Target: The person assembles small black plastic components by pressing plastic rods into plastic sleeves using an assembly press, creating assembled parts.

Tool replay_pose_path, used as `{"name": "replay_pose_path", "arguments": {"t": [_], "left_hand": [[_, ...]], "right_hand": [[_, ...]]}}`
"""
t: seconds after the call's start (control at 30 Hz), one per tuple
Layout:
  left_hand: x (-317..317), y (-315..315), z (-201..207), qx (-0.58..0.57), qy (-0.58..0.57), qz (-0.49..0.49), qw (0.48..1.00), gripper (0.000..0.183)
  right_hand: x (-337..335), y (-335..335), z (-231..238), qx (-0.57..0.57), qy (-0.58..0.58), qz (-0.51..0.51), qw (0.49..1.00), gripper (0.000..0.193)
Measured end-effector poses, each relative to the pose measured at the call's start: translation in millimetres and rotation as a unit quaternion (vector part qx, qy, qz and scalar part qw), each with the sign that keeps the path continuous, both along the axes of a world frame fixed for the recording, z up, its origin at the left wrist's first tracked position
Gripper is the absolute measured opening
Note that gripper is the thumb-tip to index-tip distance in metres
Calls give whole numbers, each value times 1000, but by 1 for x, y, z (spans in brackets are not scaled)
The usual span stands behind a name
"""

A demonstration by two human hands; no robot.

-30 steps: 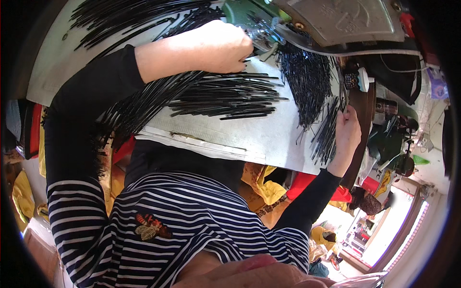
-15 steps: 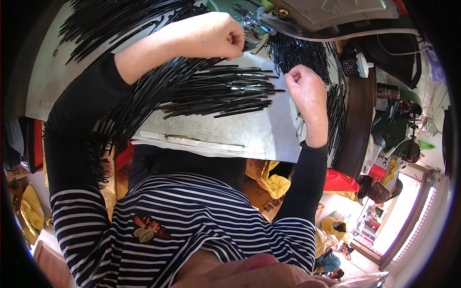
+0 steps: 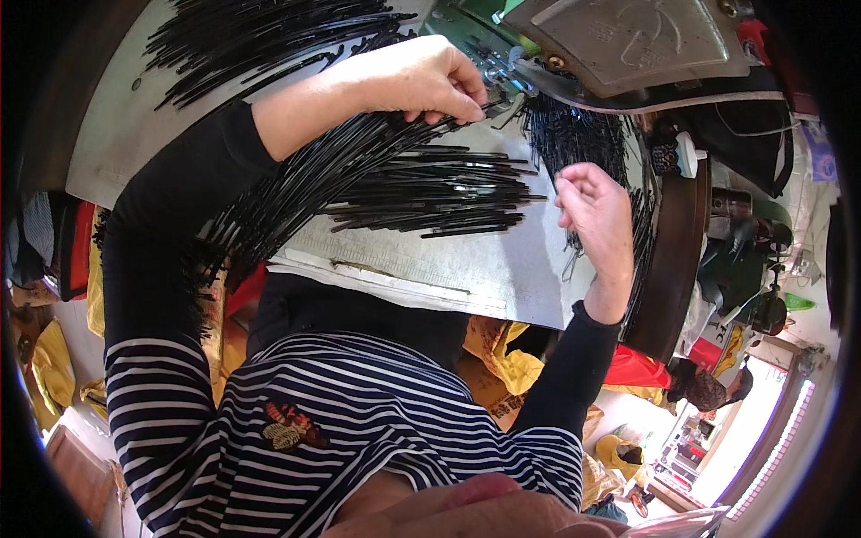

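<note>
Thin black strips lie in several bundles on the pale worktop: a fanned middle bundle [image 3: 439, 190], a long slanting bundle [image 3: 305, 184] under my left forearm, and a heap [image 3: 574, 134] at the far right. My left hand [image 3: 430, 82] is over the far end of the slanting bundle, close to the machine. Its thumb and fingers pinch what looks like the end of a black strip. My right hand [image 3: 596, 215] hovers by the right end of the middle bundle, beside the heap. Thumb and forefinger meet there; whatever is between them is too small to make out.
A grey sewing machine head [image 3: 637, 40] overhangs the far side, its metal working parts [image 3: 498, 72] near my left hand. Another strip pile [image 3: 269, 40] covers the far left. A white paper strip [image 3: 377, 280] lies along the near edge; a dark wooden edge [image 3: 677, 260] borders the right.
My left hand has shifted slightly right and its fingers have stretched out from a tighter curl. My right hand's fingers have loosened from a closer fist. The whole view has shifted a little.
</note>
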State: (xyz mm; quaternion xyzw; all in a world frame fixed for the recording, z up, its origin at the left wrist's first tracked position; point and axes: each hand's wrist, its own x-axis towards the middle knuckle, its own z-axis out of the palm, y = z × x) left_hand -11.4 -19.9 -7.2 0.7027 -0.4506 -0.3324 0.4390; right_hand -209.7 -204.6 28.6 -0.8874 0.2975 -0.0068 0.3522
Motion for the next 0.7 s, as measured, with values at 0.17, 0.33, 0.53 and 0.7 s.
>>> {"name": "replay_pose_path", "arguments": {"t": [0.17, 0.33, 0.53, 0.7], "left_hand": [[-2, 2, 1, -25, -7, 17, 1000, 31], [2, 2, -3, -43, 19, 37, 998, 33], [1, 3, 0, -47, 29, 35, 998, 31], [-2, 3, 1, -24, 5, 14, 1000, 31]], "right_hand": [[21, 21, -8, 206, -86, 89, 971, 13], [32, 34, -12, 230, -98, 92, 964, 16], [38, 28, -31, 187, -233, 125, 946, 13], [44, 42, -22, 232, -260, 65, 935, 8]]}}
